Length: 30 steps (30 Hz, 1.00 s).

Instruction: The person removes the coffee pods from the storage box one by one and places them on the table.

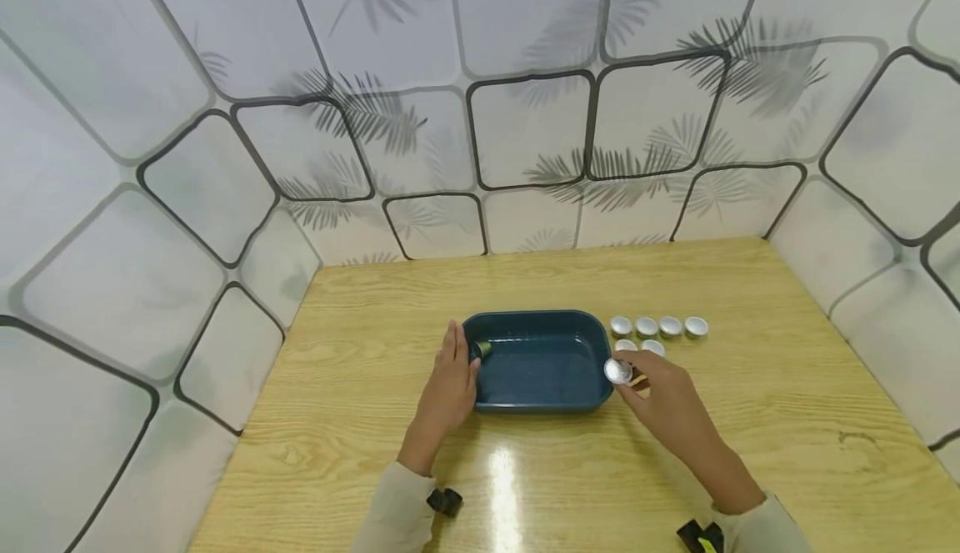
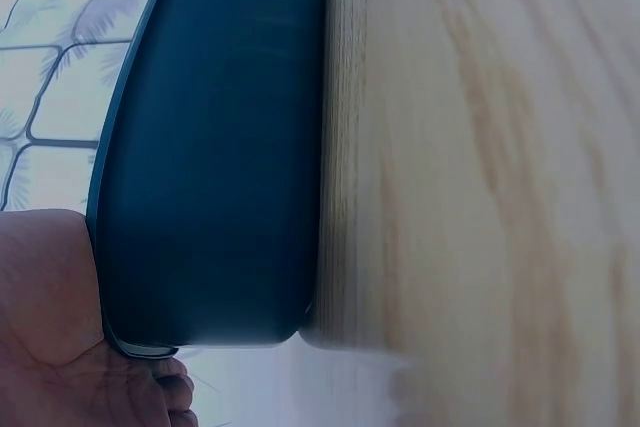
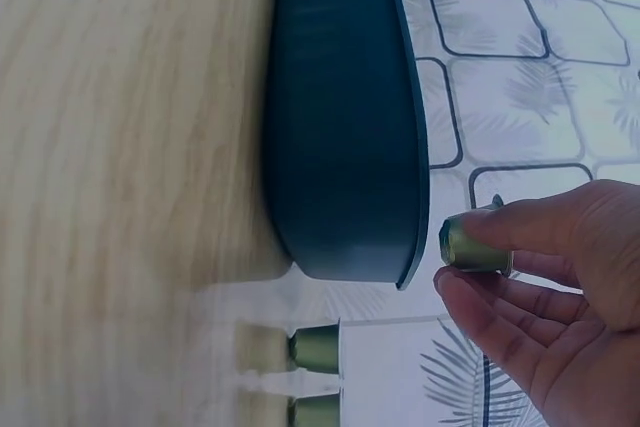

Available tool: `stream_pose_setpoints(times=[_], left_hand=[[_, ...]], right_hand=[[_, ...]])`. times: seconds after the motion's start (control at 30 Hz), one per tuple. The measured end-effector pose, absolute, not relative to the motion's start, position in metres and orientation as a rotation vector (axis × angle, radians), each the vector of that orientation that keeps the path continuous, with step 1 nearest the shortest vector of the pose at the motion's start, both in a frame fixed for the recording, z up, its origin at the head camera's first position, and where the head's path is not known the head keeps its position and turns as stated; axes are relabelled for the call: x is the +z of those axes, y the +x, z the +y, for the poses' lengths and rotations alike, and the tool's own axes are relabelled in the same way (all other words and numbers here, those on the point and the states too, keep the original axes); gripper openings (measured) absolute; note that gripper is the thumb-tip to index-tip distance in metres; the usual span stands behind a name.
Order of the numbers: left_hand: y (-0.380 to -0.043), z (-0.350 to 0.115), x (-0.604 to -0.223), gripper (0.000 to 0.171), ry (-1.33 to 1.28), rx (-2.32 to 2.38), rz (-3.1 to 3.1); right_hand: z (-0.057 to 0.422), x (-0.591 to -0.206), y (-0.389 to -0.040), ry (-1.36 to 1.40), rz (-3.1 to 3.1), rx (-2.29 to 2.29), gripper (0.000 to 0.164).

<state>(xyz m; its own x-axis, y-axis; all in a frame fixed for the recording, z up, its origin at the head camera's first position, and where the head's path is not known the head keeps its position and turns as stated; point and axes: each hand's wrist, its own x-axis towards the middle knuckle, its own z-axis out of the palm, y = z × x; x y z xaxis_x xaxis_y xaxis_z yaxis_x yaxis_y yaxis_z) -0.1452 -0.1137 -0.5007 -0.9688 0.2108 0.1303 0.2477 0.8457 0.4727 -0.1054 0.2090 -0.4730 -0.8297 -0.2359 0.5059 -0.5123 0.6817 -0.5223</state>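
A dark blue rectangular dish sits on the table in the head view. My left hand rests along its left end, fingers fairly straight against the wall; in the left wrist view that hand touches the dish's corner. Inside, beside the left fingers, lies a green coffee capsule. With thumb and fingertips my right hand pinches another coffee capsule, its silver lid facing up, at the dish's right rim. The right wrist view shows this capsule's green body just above rim height.
Several more coffee capsules stand lid-up in two rows on the wooden table, just right of the dish. Patterned walls border the table at the back and both sides.
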Motion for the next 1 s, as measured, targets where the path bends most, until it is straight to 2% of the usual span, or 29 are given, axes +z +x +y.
stream_pose_setpoints(times=[0.57,1.0], left_hand=[[-0.145,-0.115,-0.496,0.063,-0.384,-0.743,-2.954],[-0.145,-0.113,-0.5,0.063,-0.391,-0.742,-2.95]], right_hand=[[0.234,-0.485,-0.1,0.456,-2.456,0.915,0.044],[0.259,-0.489,-0.113,0.34,-2.483,0.899,0.036]])
